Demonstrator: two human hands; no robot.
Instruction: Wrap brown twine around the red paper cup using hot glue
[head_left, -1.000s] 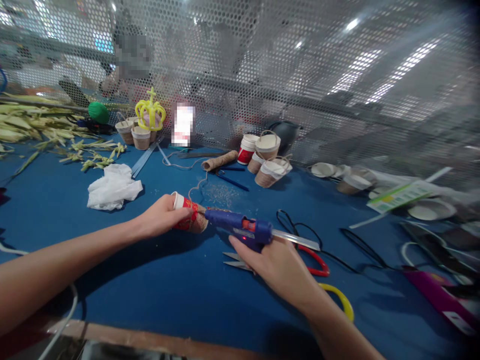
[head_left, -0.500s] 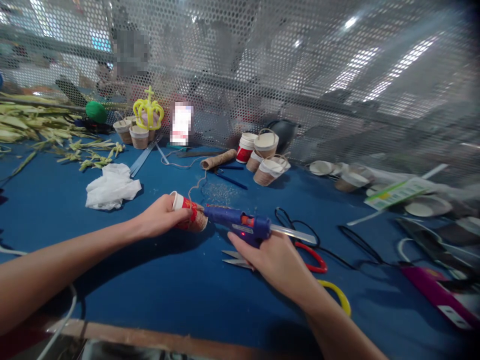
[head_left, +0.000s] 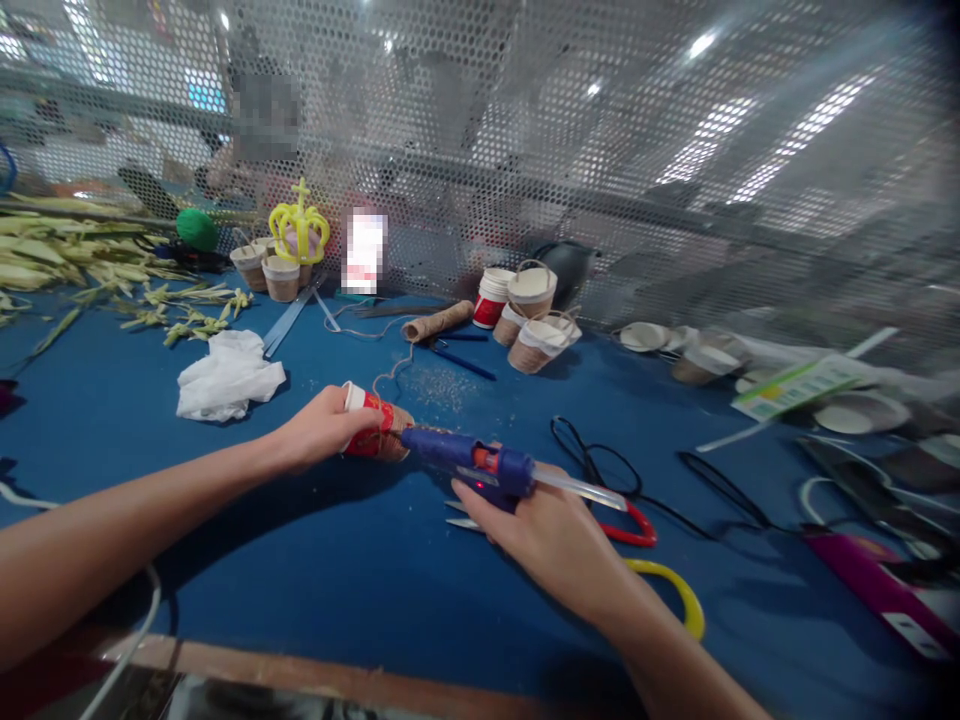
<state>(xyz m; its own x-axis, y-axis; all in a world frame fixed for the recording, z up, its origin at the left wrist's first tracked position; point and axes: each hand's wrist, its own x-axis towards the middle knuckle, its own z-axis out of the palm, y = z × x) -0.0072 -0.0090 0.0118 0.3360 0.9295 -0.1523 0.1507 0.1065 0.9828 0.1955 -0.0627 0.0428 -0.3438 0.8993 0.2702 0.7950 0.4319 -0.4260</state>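
My left hand (head_left: 324,428) is closed around a red and white paper cup (head_left: 367,408) lying on its side, its base end wound with twine (head_left: 397,436). In my right hand (head_left: 546,530) is a blue hot glue gun (head_left: 469,457), a clear glue stick (head_left: 581,487) jutting from its back and a red light glowing on its side. The gun's nozzle is at the wound part of the cup; whether it touches, I cannot tell. From the cup a strand runs back to a roll of twine (head_left: 439,321). Partly under my right hand lie scissors (head_left: 637,524) with red and yellow handles.
Twine-wrapped cups (head_left: 536,343) stand at the back, others beside a yellow crown (head_left: 298,235). A crumpled white tissue (head_left: 229,377) lies left, near dried husks (head_left: 52,245). Black cable (head_left: 600,455) and a purple power strip (head_left: 870,590) are right. A perforated metal screen (head_left: 450,120) borders the table.
The glue gun has shifted slightly left and down along the cup, its back end tipping lower. My left hand keeps its hold on the cup, which has turned slightly.
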